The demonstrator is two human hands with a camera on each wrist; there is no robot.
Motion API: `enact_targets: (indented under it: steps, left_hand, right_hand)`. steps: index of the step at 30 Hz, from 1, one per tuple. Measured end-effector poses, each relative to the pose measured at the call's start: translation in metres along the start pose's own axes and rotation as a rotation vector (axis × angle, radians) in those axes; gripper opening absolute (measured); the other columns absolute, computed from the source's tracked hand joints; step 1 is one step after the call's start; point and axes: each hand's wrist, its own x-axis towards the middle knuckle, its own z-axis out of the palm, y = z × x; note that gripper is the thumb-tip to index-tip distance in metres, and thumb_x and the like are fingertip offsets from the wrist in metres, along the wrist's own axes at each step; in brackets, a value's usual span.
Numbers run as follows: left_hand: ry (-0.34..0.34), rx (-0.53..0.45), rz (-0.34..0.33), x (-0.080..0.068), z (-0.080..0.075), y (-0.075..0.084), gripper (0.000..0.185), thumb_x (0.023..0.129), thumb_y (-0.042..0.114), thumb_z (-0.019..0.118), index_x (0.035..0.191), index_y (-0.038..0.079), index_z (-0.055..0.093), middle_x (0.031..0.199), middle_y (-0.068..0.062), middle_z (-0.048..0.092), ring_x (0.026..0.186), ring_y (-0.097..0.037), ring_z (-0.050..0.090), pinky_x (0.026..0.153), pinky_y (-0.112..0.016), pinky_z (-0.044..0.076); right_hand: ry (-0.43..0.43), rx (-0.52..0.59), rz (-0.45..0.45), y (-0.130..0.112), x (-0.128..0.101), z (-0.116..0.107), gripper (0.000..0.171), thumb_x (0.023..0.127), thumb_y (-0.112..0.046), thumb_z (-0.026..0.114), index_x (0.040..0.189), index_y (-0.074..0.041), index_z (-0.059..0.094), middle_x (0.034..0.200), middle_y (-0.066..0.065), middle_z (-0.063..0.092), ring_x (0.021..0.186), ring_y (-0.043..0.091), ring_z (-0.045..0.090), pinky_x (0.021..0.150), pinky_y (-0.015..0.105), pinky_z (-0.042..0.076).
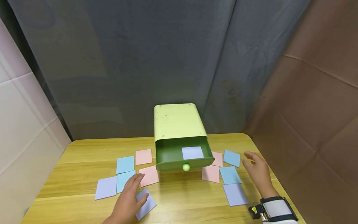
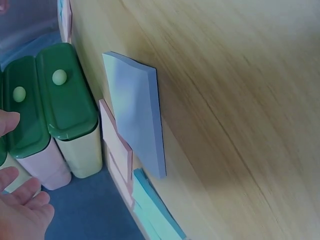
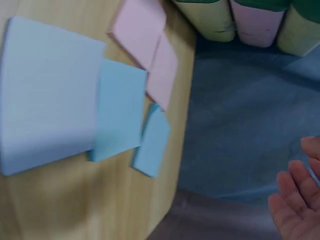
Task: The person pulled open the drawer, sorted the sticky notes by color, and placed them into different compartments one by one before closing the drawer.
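Observation:
A light green box stands mid-table with its dark green drawer pulled out; one lavender note lies inside. My left hand lies flat near the front left, its thumb over a lavender note. In the left wrist view that lavender note lies flat on the wood and the left hand shows straight fingers. My right hand hovers open at the right, beside two blue notes. The right wrist view shows the right hand empty, off the table edge.
Pink notes, blue notes and a lavender note lie left of the drawer. Pink notes and a lavender note lie right of it. A grey curtain hangs behind the wooden table; brown cardboard stands at the right.

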Motion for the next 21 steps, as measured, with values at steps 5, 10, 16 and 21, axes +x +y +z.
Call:
enact_targets:
  steps: [5, 10, 16, 21]
  left_hand:
    - [-0.021, -0.009, -0.021, 0.000, 0.000, -0.002, 0.065, 0.075, 0.012, 0.081, 0.132, 0.000, 0.052, 0.131, -0.018, 0.053, 0.124, -0.039, 0.048, 0.094, -0.051, 0.048]
    - [-0.027, -0.010, -0.034, 0.001, -0.001, -0.003, 0.065, 0.075, 0.012, 0.081, 0.132, -0.001, 0.052, 0.132, -0.020, 0.052, 0.124, -0.039, 0.048, 0.095, -0.051, 0.048]
    - [-0.025, -0.024, -0.049, 0.001, -0.001, -0.003, 0.065, 0.075, 0.011, 0.081, 0.132, -0.002, 0.052, 0.132, -0.021, 0.052, 0.124, -0.040, 0.048, 0.095, -0.051, 0.048]
    - [-0.034, -0.033, -0.060, 0.001, -0.002, -0.004, 0.065, 0.076, 0.011, 0.081, 0.133, -0.001, 0.052, 0.133, -0.021, 0.051, 0.124, -0.040, 0.047, 0.094, -0.052, 0.048]
  right_hand:
    - [-0.035, -0.012, 0.103, 0.011, -0.010, 0.003, 0.041, 0.095, -0.008, 0.059, 0.130, 0.012, 0.049, 0.128, 0.033, 0.053, 0.118, 0.045, 0.048, 0.096, 0.056, 0.041]
    - [-0.130, -0.023, 0.243, 0.022, -0.020, 0.007, 0.049, 0.096, -0.011, 0.056, 0.137, 0.012, 0.041, 0.136, 0.034, 0.044, 0.123, 0.050, 0.042, 0.096, 0.060, 0.041]
    - [-0.215, -0.051, 0.348, 0.036, -0.029, 0.014, 0.055, 0.095, -0.013, 0.056, 0.139, 0.015, 0.036, 0.139, 0.037, 0.039, 0.126, 0.052, 0.038, 0.098, 0.061, 0.040]
    - [-0.251, -0.066, 0.391, 0.041, -0.036, 0.022, 0.057, 0.094, -0.015, 0.056, 0.137, 0.018, 0.037, 0.137, 0.040, 0.039, 0.125, 0.054, 0.038, 0.099, 0.063, 0.038]
